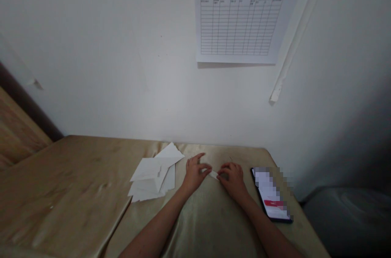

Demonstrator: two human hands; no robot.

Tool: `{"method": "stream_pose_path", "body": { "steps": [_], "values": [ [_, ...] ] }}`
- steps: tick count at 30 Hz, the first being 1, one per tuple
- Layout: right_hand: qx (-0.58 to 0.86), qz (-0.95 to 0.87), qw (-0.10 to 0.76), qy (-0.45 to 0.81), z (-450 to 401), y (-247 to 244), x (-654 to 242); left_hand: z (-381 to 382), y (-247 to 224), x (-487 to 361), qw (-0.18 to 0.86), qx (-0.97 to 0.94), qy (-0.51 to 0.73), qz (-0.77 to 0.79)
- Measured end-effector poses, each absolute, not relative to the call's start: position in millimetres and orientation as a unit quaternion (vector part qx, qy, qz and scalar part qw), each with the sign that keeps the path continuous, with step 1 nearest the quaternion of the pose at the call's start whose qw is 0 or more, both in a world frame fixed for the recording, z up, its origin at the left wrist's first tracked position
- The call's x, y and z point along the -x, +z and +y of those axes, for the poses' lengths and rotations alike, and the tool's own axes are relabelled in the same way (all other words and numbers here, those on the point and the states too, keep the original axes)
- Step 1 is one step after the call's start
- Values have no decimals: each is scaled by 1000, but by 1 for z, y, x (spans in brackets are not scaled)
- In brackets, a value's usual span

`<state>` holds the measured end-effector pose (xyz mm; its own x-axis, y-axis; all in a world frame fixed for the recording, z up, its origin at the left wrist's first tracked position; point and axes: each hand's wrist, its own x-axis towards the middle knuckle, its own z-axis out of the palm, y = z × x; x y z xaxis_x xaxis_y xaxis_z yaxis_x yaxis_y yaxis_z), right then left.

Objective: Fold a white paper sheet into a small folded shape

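A small white piece of paper (214,174) is stretched between my two hands, low over the gold-brown cloth surface (207,217). My left hand (195,171) pinches its left end with thumb and index finger, the other fingers raised. At its right end, my right hand (233,176) grips it between thumb and curled fingers. Left of my left hand lies a loose pile of white paper sheets (146,168), overlapping at different angles. A phone (271,199) with a lit screen lies to the right of my right hand.
A printed table sheet (241,26) hangs on the white wall (122,66) behind the surface. Wooden boards (18,123) stand at the far left. A dark grey rounded object (348,217) is beyond the surface's right edge.
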<state>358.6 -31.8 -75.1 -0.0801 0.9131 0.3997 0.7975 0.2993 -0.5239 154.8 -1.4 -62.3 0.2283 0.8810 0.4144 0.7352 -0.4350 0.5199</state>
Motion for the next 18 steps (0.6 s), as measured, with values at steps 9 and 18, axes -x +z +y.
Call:
{"method": "stream_pose_path", "body": {
  "steps": [9,18],
  "values": [
    [565,-741,358,56,-35,-63,-358,-5,-56,-155,100,-795,309,513],
    [577,-742,333,73,-41,-59,-352,-11,-47,-158,124,-800,284,514]
  ]
}}
